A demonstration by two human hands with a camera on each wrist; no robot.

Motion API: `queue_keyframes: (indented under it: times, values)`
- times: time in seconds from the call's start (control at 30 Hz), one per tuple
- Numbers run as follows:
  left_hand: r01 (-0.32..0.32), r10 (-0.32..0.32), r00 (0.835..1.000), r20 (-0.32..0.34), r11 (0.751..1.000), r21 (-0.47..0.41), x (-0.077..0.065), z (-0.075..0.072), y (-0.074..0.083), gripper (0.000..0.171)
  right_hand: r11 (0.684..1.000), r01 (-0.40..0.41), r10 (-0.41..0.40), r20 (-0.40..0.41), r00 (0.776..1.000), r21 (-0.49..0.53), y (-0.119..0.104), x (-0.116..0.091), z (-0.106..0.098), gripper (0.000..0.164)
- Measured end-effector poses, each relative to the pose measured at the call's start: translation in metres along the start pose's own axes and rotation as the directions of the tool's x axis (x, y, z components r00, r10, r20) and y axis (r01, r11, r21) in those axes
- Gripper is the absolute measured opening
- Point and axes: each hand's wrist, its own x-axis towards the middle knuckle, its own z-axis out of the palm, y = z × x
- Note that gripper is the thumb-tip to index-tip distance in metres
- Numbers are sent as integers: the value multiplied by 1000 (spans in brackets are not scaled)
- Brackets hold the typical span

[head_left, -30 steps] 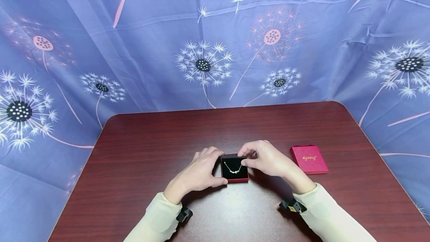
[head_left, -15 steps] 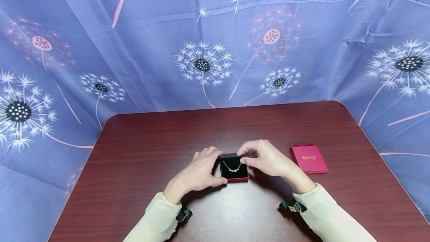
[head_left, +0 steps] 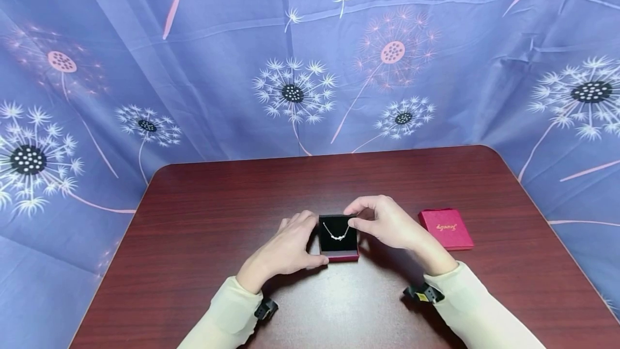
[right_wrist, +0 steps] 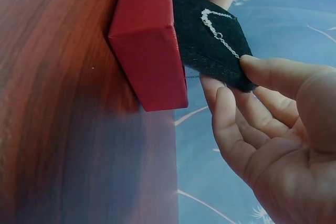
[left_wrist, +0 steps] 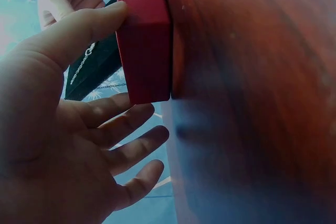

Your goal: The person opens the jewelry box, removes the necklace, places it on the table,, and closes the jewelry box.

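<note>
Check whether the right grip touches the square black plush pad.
Touching. Right wrist view shows the right grip pinching the pad, thumb against it.

Blue dandelion-print fabric (head_left: 218, 79) hangs behind a glossy reddish-brown table (head_left: 223, 193).

Upside-down gold lettering (head_left: 446, 227) reading "Jewelry" stands on the red lid (head_left: 450, 237).

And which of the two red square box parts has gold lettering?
The red square lid, right of the right hand; the red base, touched by the left hand, shows none.
</note>
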Motion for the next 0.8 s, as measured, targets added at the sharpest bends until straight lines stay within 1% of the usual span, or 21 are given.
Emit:
queue_keyframes:
  times: [0.13,0.2,0.27,0.37,0.47,0.53,0.6,0.7,0.8]
  values:
    - [8,-7,1000,9,1000,-17,0,0,-1,86,999,-30,31,-11,999,38,1,0,-2,18]
    - [13,-13,1000,12,999,-39,-1,-1,-1,92,998,-39,40,-14,999,55,1,0,-4,18]
    - [16,-16,1000,7,997,-71,-2,-4,-1,95,997,-40,41,-17,999,63,0,0,-6,18]
    - [16,-20,999,-26,991,-134,-2,-8,0,91,997,-37,38,-22,999,72,-1,0,-10,19]
    - [0,-22,995,-94,974,-226,-1,-10,-1,81,994,-48,50,-17,999,95,-3,0,-13,18]
    - [-8,-36,990,-134,949,-314,0,-10,-1,71,992,-56,58,-11,998,114,-4,0,-14,18]
    - [-6,-64,986,-156,912,-411,0,-11,-1,60,990,-63,65,-10,998,123,-5,1,-16,18]
    - [30,-124,982,-140,843,-537,1,-12,2,46,989,-60,62,-12,998,136,-6,1,-17,19]
    - [80,-182,978,-105,784,-615,2,-13,6,39,986,-56,58,-10,998,158,-7,2,-19,19]
